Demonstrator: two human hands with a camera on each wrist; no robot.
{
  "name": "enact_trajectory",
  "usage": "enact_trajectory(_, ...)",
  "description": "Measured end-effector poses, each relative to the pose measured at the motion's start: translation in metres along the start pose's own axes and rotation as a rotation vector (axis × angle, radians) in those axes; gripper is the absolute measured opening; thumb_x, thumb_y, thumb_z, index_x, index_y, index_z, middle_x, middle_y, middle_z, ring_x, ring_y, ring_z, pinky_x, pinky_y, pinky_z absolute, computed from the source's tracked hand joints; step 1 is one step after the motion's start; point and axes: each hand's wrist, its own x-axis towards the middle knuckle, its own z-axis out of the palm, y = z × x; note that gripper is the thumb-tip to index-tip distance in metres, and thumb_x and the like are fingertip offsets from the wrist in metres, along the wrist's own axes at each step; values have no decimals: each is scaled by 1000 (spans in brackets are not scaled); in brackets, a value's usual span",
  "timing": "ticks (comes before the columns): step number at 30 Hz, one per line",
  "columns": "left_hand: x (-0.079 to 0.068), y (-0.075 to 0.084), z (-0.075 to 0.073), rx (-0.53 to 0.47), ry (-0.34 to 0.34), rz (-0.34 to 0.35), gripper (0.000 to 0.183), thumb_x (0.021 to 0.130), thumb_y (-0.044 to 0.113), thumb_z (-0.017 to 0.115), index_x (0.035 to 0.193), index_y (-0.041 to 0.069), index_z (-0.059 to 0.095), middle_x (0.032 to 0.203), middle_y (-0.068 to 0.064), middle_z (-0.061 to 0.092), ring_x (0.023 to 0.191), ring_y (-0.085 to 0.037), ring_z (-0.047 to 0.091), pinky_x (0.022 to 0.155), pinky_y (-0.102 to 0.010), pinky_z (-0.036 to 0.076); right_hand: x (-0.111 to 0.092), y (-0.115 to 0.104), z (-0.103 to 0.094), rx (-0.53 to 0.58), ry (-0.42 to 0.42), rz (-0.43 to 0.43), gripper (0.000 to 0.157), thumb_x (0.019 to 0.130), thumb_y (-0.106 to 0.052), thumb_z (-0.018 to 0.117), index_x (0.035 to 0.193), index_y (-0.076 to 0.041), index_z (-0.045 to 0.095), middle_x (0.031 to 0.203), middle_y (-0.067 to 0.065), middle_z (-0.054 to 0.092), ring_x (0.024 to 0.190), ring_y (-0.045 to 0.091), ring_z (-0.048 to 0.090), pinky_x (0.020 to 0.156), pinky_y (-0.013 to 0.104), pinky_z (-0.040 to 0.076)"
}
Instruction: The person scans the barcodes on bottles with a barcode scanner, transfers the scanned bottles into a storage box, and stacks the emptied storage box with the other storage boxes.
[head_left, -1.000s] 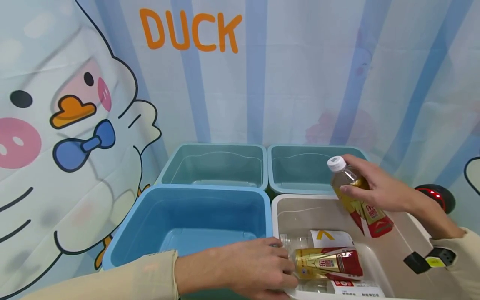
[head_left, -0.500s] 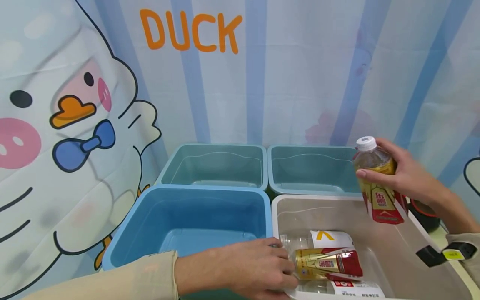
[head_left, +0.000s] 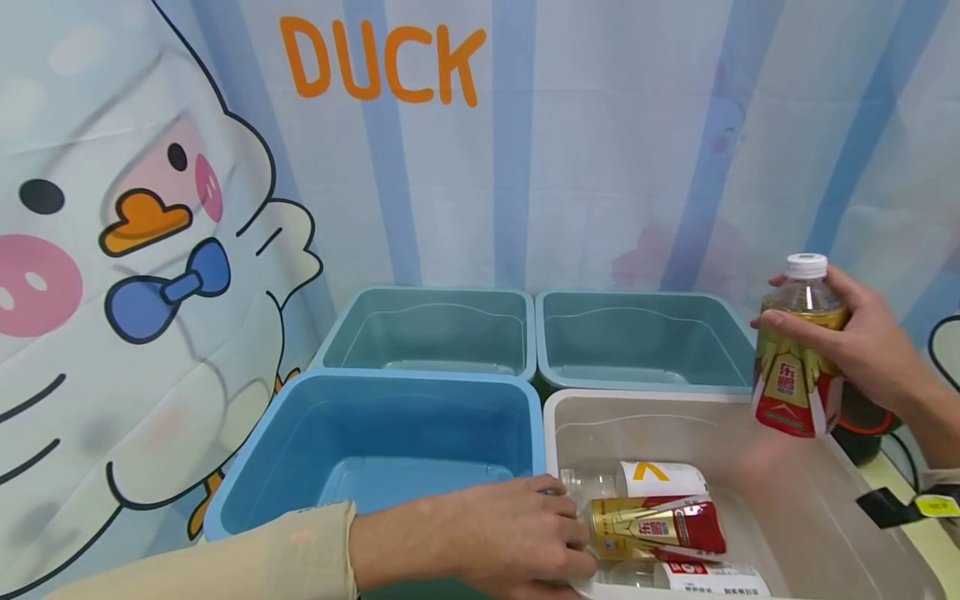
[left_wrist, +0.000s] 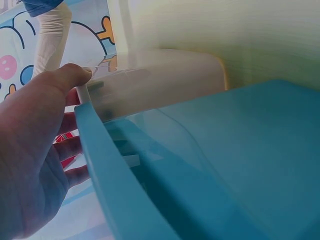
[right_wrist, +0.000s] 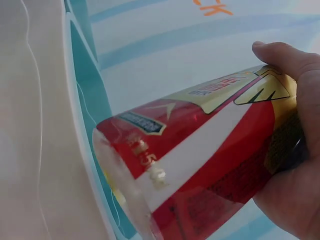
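My right hand (head_left: 873, 342) grips a drink bottle (head_left: 797, 379) with a white cap and a gold-and-red label. It stands nearly upright over the right side of the beige bin (head_left: 832, 492). In the right wrist view, thumb and palm wrap the upper part of the bottle (right_wrist: 195, 155), its base turned away from the hand. My left hand (head_left: 517, 533) holds the adjoining rims of the blue bin (head_left: 442, 379) and beige bin, fingers curled over. Beside those fingers, a second gold-and-red bottle (head_left: 656, 527) lies in the beige bin between two clear bottles, one white-labelled (head_left: 663, 479), the other red-and-white-labelled (head_left: 712, 577).
Two teal bins stand behind, one at left (head_left: 442, 293) and one at right (head_left: 637, 297). A duck-print curtain (head_left: 600, 150) hangs at the back. Right of the beige bin, a dark round object (head_left: 858, 446) is partly hidden by the right hand and bottle.
My right hand has carried the bottle right and upward, and turned it from tilted to nearly upright. The left hand and the bottles lying in the beige bin have stayed put.
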Motion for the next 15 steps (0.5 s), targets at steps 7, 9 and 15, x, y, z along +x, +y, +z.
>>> enact_trajectory(7,1,0,1,-10,-2,1,35,109,51,47,130,32,67,126,16,66,118,-1,57,114,-29,36,-3,14,-12,42,40,51,65,103,-25,67,160,-26,36,135,4,48,85,8,60,63,20,53)
enact_trajectory(9,0,0,1,-13,-1,1,35,109,51,47,130,32,67,125,16,66,118,-1,57,114,-29,36,-4,20,-15,88,28,45,64,105,-21,64,160,-31,35,137,-2,48,93,7,57,68,18,53)
enact_trajectory(15,1,-1,0,-20,-10,-6,36,109,51,47,132,32,67,128,16,66,120,-1,57,115,-29,36,-4,33,-23,158,25,100,66,108,-23,58,163,-37,26,151,4,40,107,13,45,106,64,43)
